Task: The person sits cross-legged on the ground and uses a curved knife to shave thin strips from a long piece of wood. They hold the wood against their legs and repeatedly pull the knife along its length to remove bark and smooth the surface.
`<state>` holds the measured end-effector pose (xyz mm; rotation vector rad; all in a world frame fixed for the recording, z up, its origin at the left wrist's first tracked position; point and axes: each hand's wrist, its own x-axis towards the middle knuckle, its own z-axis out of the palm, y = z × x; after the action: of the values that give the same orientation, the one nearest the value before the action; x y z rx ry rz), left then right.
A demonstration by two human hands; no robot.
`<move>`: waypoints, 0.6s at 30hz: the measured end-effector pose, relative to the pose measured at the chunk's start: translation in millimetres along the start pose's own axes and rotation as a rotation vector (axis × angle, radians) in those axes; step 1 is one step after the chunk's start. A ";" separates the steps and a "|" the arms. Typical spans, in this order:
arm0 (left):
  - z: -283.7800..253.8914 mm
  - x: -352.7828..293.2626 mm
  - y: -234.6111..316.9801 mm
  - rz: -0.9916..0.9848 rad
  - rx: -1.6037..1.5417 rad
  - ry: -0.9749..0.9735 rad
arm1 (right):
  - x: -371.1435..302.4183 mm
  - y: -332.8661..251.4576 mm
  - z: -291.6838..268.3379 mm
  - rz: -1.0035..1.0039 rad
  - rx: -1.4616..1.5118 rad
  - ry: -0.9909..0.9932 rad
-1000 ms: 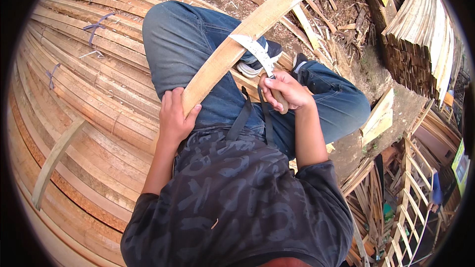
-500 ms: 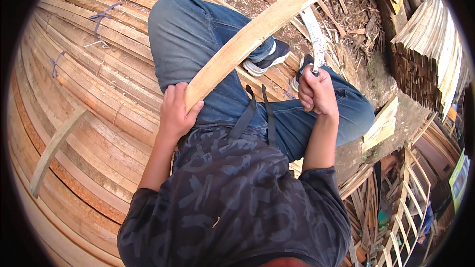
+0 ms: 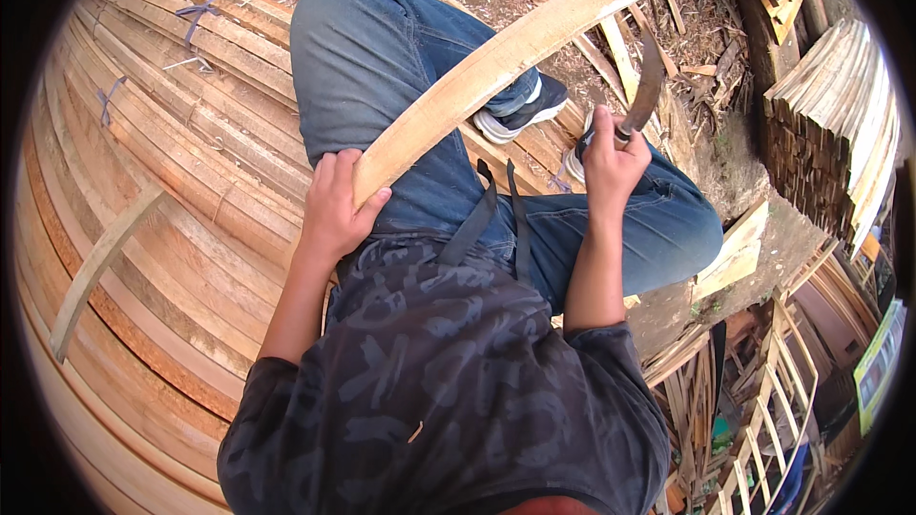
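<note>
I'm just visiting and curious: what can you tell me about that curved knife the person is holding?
The curved knife has a dark, grey-brown blade that looks like metal, bowing to the right and narrowing to a tip. The right hand grips it, hiding most or all of the handle. In the picture the blade points up, its tip just below the arched wooden plank with a visible gap between them, so it doesn't appear to be cutting. Its sharpness can't be judged from here.

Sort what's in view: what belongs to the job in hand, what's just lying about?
In use:
wooden strip, in the left hand
curved knife, in the right hand

Apparently just lying about:
tied wooden slats at left
stacked boards, upper right
wood scraps on the ground
</note>
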<state>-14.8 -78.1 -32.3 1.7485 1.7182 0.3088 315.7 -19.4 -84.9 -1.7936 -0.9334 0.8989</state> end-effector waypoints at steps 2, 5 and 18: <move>-1.3 -1.4 -1.4 -0.002 -0.006 -0.009 | 32.4 -29.4 -28.3 0.212 0.378 0.163; -3.2 -4.0 -2.5 -0.005 -0.007 -0.010 | 38.3 -37.5 -54.1 0.253 0.481 -0.026; 0.1 -1.4 4.3 -0.027 0.007 0.009 | -14.9 -34.4 10.8 0.648 0.337 -0.880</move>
<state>-11.4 -79.1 -29.4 1.7297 1.7498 0.2998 292.0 -17.5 -53.9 -1.3870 -0.6168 2.2214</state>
